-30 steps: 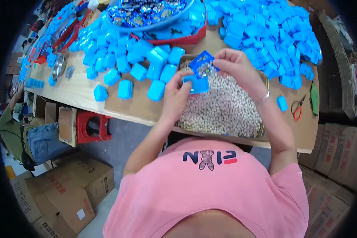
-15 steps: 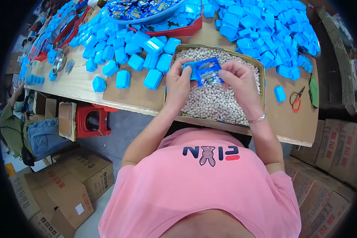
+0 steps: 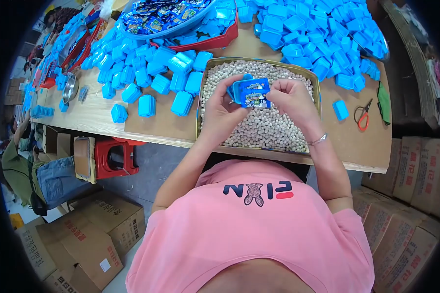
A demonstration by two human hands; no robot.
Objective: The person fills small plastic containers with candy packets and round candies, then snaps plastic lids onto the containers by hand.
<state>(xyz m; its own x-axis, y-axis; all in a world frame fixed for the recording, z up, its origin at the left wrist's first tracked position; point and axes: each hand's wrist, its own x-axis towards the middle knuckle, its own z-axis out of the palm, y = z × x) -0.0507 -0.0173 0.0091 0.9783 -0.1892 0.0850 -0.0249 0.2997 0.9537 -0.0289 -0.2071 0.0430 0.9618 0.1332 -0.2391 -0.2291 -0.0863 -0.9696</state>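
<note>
My left hand (image 3: 218, 110) is closed on a small blue plastic box (image 3: 236, 92), seen partly behind the fingers. A blue printed sachet (image 3: 255, 94) lies against the box's right side, and my right hand (image 3: 293, 100) pinches the sachet's right edge. Both hands are over a shallow tray (image 3: 198, 122) filled with small whitish pellets (image 3: 259, 131). How far the sachet sits inside the box cannot be made out.
Closed blue boxes (image 3: 146, 106) stand left of the tray. A blue basin (image 3: 124, 30) of sachets sits in a red crate (image 3: 227, 36). More blue boxes (image 3: 322, 41) are heaped at right, near scissors (image 3: 362, 117). Cartons (image 3: 83, 234) and a red stool (image 3: 113, 158) stand below.
The sachet has turned more upright, its printed face now toward me. My left fingers have opened wider around the box. The whole view has shifted slightly.
</note>
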